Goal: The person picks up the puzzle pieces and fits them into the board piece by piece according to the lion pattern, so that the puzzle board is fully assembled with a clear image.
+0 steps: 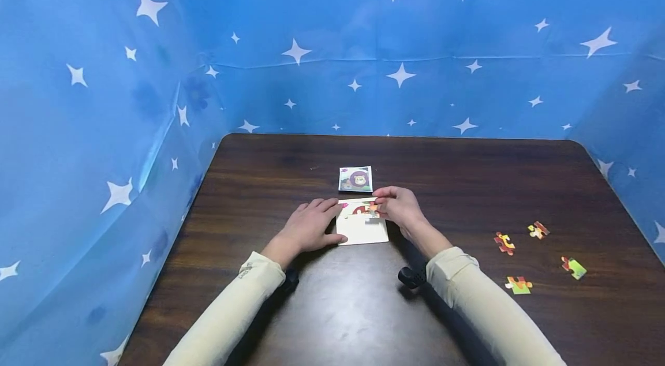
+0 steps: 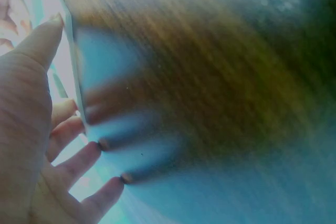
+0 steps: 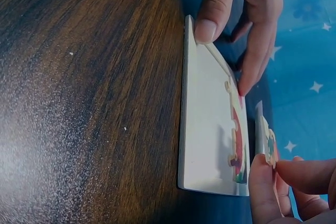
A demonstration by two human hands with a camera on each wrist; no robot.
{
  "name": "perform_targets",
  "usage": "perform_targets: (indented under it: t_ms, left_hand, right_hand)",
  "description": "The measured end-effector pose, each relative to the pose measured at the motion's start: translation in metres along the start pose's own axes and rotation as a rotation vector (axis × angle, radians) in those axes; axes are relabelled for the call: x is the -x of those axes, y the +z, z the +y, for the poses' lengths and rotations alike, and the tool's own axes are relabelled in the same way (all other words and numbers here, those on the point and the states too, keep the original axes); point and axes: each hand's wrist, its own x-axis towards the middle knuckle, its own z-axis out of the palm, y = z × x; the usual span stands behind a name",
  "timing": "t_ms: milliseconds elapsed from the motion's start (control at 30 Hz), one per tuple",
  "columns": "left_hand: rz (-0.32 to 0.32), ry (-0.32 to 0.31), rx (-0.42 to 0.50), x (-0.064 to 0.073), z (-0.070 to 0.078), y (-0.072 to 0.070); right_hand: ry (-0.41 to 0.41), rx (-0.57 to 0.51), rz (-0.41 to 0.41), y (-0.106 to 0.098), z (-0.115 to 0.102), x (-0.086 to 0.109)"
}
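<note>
A white puzzle tray (image 1: 362, 233) lies on the table in front of the person, with joined colourful pieces (image 1: 358, 209) along its far side. The left hand (image 1: 306, 227) rests at the tray's left end, thumb on the near corner and index finger at the far corner, its fingers stretched out. Between thumb and fingertips, the right hand (image 1: 402, 208) pinches a jigsaw piece (image 3: 271, 148) over the tray's far right part. In the left wrist view, the thumb (image 2: 44, 40) presses at the tray's edge and fingertips reach the tabletop.
Several loose jigsaw pieces (image 1: 518, 285) are spread on the right of the dark wooden table (image 1: 441, 164). Just beyond the tray lies a square picture card (image 1: 355, 179) showing a lion. A blue starred curtain (image 1: 374, 25) surrounds the table's back and sides.
</note>
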Motion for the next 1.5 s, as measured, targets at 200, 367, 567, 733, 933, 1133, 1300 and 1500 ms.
perform_targets:
  t_ms: [200,367,567,733,933,1133,1300,1500]
  left_hand:
    - [0.015,0.0,0.02,0.008,-0.007,0.001]
    - [0.02,-0.016,0.015,0.01,-0.009,0.001]
    - [0.011,-0.027,0.013,0.01,-0.01,0.0]
    - [0.013,-0.023,0.005,0.008,-0.01,0.001]
    - [0.007,-0.006,0.002,0.005,-0.006,0.0]
    - [-0.015,-0.013,-0.011,0.004,-0.005,-0.001]
    - [-0.008,0.0,-0.008,0.005,-0.005,-0.001]
    - [-0.001,0.007,-0.021,0.005,-0.005,0.0]
  right_hand:
    - [0.004,-0.014,-0.005,0.011,-0.003,-0.002]
    - [0.008,-0.01,-0.016,0.013,-0.005,-0.002]
    - [0.013,-0.008,-0.022,0.015,-0.008,-0.002]
    - [0.018,-0.007,-0.025,0.013,-0.008,0.0]
    - [0.032,-0.007,-0.02,0.01,-0.006,0.003]
    - [0.035,-0.01,-0.042,0.011,-0.005,0.003]
    - [0.051,-0.009,-0.043,0.014,-0.005,0.004]
    - [0.063,-0.02,-0.04,0.019,-0.004,0.004]
